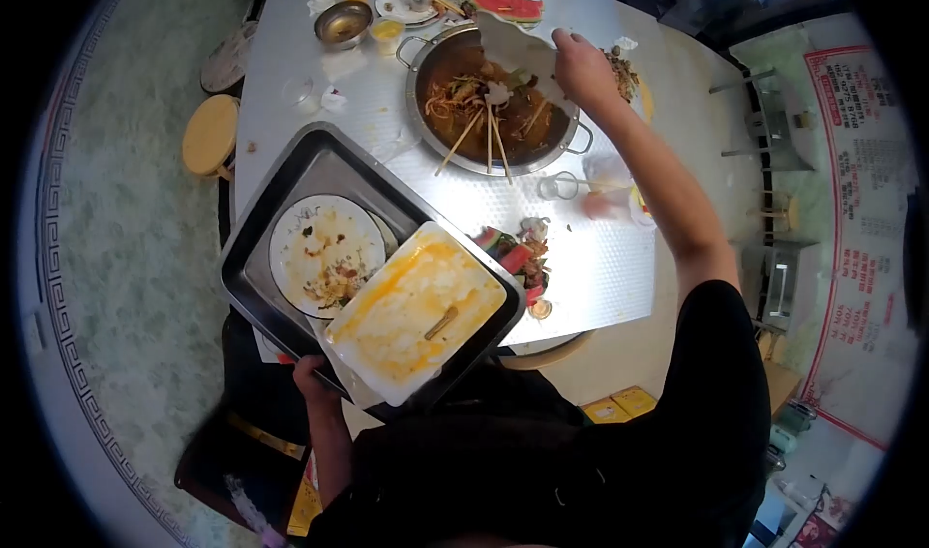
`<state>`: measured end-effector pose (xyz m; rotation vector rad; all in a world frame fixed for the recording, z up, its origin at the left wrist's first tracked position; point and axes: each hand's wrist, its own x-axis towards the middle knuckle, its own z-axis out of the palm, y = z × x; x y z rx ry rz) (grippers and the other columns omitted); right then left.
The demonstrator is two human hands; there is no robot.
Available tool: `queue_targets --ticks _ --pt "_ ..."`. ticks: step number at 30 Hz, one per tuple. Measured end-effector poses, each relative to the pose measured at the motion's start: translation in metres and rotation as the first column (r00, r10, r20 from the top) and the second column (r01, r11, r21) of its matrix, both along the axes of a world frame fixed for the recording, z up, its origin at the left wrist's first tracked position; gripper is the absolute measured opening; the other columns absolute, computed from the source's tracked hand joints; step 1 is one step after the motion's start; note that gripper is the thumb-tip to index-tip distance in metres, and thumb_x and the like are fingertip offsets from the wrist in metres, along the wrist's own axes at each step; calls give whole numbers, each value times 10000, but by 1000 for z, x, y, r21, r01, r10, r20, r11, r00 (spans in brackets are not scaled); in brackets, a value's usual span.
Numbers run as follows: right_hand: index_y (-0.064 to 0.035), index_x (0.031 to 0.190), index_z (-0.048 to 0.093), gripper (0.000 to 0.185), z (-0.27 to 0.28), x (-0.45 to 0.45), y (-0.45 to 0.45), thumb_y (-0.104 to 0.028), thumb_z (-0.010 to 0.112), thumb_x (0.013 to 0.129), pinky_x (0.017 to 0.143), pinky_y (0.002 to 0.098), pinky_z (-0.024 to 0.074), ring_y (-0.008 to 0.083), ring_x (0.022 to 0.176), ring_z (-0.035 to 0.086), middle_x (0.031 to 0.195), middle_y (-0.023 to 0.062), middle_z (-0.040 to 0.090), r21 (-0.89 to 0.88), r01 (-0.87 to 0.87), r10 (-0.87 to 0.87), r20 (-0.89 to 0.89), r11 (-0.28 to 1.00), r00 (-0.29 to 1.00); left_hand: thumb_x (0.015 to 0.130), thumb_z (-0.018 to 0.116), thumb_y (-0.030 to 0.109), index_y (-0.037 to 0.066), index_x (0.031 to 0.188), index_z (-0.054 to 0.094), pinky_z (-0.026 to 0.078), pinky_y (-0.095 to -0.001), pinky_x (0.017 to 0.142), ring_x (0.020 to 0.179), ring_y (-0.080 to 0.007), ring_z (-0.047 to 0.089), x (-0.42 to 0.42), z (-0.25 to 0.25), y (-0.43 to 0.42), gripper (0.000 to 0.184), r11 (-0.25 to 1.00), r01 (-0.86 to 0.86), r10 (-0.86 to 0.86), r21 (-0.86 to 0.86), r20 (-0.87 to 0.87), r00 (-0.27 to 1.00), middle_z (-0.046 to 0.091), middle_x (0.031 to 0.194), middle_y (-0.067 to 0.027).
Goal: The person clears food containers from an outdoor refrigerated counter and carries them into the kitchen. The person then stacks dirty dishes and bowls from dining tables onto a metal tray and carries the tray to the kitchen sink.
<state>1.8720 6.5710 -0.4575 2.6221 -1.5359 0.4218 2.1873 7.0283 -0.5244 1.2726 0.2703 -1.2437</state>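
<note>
My right hand (584, 67) grips a white dish (518, 53), tilted over the large metal pot (414, 93). Brown broth, food scraps and several wooden sticks (491, 144) are in the pot, with a pale crumpled piece near the dish's lower edge. My left hand (315, 378) is wrapped round the near edge of a black tray (308, 156), its fingers partly hidden beneath. On this tray lie a round white plate (324, 234) with food remains and a rectangular white dish (416, 306) smeared with orange sauce, a small brown piece on it.
Food scraps with watermelon rind (518, 258) and a clear glass (559, 187) sit on the silver table (605, 292). Toward the back are a metal bowl (344, 25), a yellow cup (387, 33) and a watermelon slice (508, 5). A round stool (210, 135) stands left.
</note>
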Motion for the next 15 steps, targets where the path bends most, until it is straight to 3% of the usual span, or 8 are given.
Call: queue_targets --ticks 2,5,8,10,12,13,14,15 --pt "-70 895 475 135 0 -1 -2 -87 451 764 650 468 439 403 748 544 806 198 547 -9 11 -11 16 1000 1000 646 445 145 -10 739 529 476 -319 698 711 -222 562 3 1 3 199 1000 14 -15 -10 -28 999 556 723 -93" --pt "-54 878 465 96 13 -6 5 -91 453 790 645 474 422 417 765 534 812 223 541 -82 17 -2 177 997 984 677 473 137 8 710 519 466 -306 678 662 -205 549 4 -9 13 141 989 -146 143 25 96 985 534 692 -84" --pt "-49 888 467 107 0 -26 -10 -77 450 786 652 477 419 423 772 525 804 234 542 -43 33 -31 60 999 998 608 449 61 -38 972 506 464 -337 782 855 -250 558 27 -39 30 381 995 83 -61 -59 310 949 563 916 -114" --pt "-22 855 476 108 2 -39 -22 -79 485 764 616 440 434 375 713 563 733 206 544 -134 9 5 102 991 995 649 467 81 -21 873 515 464 -317 728 789 -217 558 28 -48 34 251 983 160 -121 -90 340 933 557 834 -96" --pt "-4 790 485 115 13 -43 -21 -104 528 753 564 359 440 235 637 566 667 132 540 -29 199 -177 340 980 924 723 497 121 12 711 517 464 -283 633 672 -157 554 22 -36 27 112 958 257 -173 -124 460 871 540 699 -62" --pt "-4 790 485 115 26 -33 -9 -104 528 753 564 359 440 235 637 566 667 132 540 -29 187 -166 342 982 925 708 487 118 18 711 519 472 -290 628 680 -166 558 22 -29 15 105 980 158 -124 -119 253 959 542 701 -66" --pt "1 763 493 144 44 -20 12 -118 563 723 554 353 433 228 609 557 636 130 542 149 165 -217 476 975 853 692 477 115 24 710 521 479 -296 623 687 -175 563 25 -26 12 103 994 61 -58 -94 35 998 544 703 -70" --pt "6 736 502 175 56 -10 35 -133 597 692 545 347 427 221 581 549 605 127 545 316 117 -289 581 942 761 670 454 116 40 702 516 488 -305 635 707 -186 562 35 -69 21 103 995 31 -29 -93 22 999 543 721 -67"
